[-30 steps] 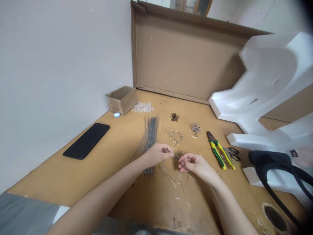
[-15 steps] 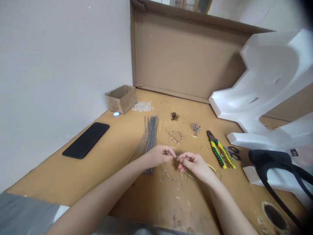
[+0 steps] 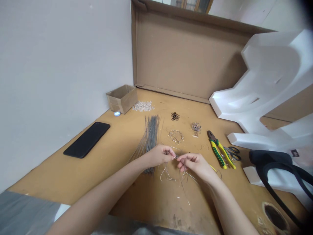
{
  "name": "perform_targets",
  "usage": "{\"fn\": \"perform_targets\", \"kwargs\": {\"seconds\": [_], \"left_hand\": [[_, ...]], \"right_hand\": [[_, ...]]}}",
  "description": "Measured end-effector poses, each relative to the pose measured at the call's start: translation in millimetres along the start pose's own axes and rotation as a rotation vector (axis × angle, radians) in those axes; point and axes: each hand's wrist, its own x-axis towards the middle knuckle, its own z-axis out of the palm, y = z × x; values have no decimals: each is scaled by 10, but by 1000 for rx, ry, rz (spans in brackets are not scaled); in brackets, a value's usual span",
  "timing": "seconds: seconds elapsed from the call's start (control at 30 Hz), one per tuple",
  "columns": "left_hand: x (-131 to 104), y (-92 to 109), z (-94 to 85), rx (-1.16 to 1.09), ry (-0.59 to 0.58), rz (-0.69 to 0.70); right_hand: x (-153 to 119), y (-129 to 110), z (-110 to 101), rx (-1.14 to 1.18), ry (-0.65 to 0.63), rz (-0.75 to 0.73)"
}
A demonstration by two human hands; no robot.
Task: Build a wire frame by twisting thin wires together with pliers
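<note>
My left hand (image 3: 163, 154) and my right hand (image 3: 193, 163) meet over the middle of the table, fingertips pinched close together. Between them runs a thin metal wire (image 3: 176, 157), gripped from both sides; its fine detail is too small to make out. Under my left wrist lies a bundle of straight grey wires (image 3: 152, 130). Bent wire pieces (image 3: 168, 176) lie on the tabletop below my fingers. Just beyond my hands rests a loose ring of wire (image 3: 176, 136). A yellow handle (image 3: 213, 167) shows partly behind my right hand.
Pliers (image 3: 221, 150) with yellow-green handles and scissors (image 3: 233, 152) lie at right, near white foam (image 3: 269, 75). Farther back are black rings (image 3: 175, 116), a wire cluster (image 3: 196, 127), clear small pieces (image 3: 143, 106) and a cardboard box (image 3: 122, 99). A black phone (image 3: 87, 139) lies left.
Both hands stay in nearly the same place, still pinching the wire. The loose wire ends hanging below the fingers have shifted slightly.
</note>
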Motion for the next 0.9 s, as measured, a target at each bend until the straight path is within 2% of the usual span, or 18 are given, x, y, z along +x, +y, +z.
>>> {"fn": "perform_targets", "kwargs": {"seconds": [0.33,0.53,0.67,0.9], "left_hand": [[5,-30,30,13,14,17],[-2,13,48,29,21,27],[19,-28,64,17,36,42],[23,-56,48,-28,34,0]], "right_hand": [[5,0,17,-94,4,-24],[-11,-49,43,-99,9,-18],[-6,-50,38,-81,26,-2],[-7,-33,-13,-78,7,-14]]}}
